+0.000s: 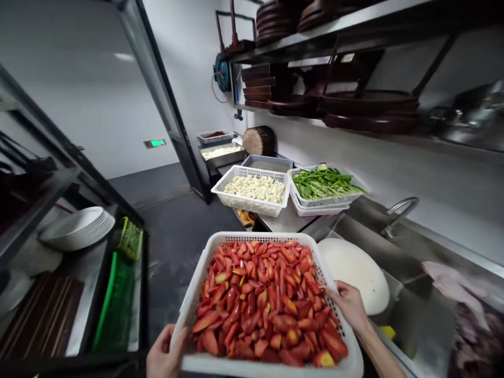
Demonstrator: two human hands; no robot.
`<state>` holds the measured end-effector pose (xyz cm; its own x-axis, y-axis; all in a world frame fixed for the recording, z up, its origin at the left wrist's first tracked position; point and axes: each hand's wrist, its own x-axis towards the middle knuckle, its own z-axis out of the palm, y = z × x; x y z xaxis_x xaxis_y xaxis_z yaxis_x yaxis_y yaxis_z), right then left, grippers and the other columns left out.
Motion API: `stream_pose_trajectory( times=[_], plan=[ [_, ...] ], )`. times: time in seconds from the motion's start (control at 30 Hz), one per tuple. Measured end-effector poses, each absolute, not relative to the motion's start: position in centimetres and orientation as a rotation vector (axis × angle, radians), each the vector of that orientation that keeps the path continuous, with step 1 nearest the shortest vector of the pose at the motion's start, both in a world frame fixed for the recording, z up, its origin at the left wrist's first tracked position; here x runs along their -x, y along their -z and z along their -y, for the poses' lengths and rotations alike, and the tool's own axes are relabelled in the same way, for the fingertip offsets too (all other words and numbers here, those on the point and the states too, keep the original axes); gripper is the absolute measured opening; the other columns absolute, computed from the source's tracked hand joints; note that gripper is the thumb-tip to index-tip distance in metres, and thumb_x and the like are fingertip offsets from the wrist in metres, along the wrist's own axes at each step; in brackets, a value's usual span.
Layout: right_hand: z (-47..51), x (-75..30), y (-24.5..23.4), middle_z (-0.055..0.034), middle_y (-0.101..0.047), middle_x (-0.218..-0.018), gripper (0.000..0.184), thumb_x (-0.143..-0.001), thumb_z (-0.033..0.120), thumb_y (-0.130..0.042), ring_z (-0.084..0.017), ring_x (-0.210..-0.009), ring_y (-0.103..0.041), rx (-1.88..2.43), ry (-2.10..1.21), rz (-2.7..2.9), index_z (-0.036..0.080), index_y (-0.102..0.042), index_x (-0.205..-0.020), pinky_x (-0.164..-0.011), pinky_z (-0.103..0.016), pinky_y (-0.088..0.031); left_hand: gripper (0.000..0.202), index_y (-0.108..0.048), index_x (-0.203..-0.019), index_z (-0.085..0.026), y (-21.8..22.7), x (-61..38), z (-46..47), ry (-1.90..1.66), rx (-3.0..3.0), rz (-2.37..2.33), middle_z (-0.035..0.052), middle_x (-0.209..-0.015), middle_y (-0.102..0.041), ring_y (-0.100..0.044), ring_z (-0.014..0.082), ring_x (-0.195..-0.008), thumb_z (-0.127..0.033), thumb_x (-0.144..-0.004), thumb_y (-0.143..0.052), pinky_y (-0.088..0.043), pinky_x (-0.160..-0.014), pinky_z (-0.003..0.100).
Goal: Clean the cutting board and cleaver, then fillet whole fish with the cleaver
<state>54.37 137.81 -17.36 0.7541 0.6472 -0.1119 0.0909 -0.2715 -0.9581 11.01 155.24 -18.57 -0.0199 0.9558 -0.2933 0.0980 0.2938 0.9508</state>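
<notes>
Slices (268,299), glossy red, are filling the white basket (271,366)! Left hand (166,350) is clasping its near-left corner, right hand (350,303) is gripping its right rim.

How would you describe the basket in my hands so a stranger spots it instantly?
Start at the steel sink on the picture's right. Left of it, low in view, your left hand and right hand hold a white basket. Red cut pieces fill it; the white baskets just beyond hold pale pieces and green vegetables.
</notes>
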Motion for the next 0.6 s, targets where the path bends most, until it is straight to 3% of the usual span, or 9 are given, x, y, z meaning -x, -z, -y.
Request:
stream_pose_trajectory(
  times=[0.27,0.43,0.6],
  plan=[
    [-161.1,-63.2,13.9,-0.0048,-0.065,-0.06,0.045,-0.056,0.057,-0.086,-0.016,-0.055,-0.054,1.782,-0.449,0.512,0.017,-0.066,-0.06,-0.051,-0.026,-0.042,0.053,-0.058,-0.071,-0.018,15.0,-21.9,-183.5,-0.991,-1.169,-1.282,-0.0047,-0.059,-0.05,-0.04,0.01,-0.053,-0.064,-0.063,-0.083,-0.033,-0.046,0.021],
    [-175.2,-69.8,13.8,-0.0025,-0.062,-0.059,0.039,-0.058,0.052,-0.082,-0.014,-0.054,-0.052,1.751,-0.296,0.464,0.019,-0.06,-0.058,-0.052,-0.026,-0.042,0.048,-0.054,-0.068,-0.019,15.3,-30.9,-202.0,-0.995,-1.295,-1.163,-0.0049,-0.059,-0.048,-0.039,0.0092,-0.054,-0.059,-0.065,-0.081,-0.032,-0.047,0.02],
    [-187.2,-76.3,15.5,-0.0018,-0.059,-0.057,0.038,-0.06,0.053,-0.075,-0.013,-0.056,-0.048,1.908,-0.167,0.466,0.02,-0.056,-0.054,-0.054,-0.026,-0.039,0.048,-0.055,-0.067,-0.019,17.8,-38.1,-215.1,-0.863,-1.455,-1.124,-0.0038,-0.058,-0.049,-0.041,0.0109,-0.054,-0.065,-0.069,-0.069,-0.033,-0.05,0.023]
  ],
)
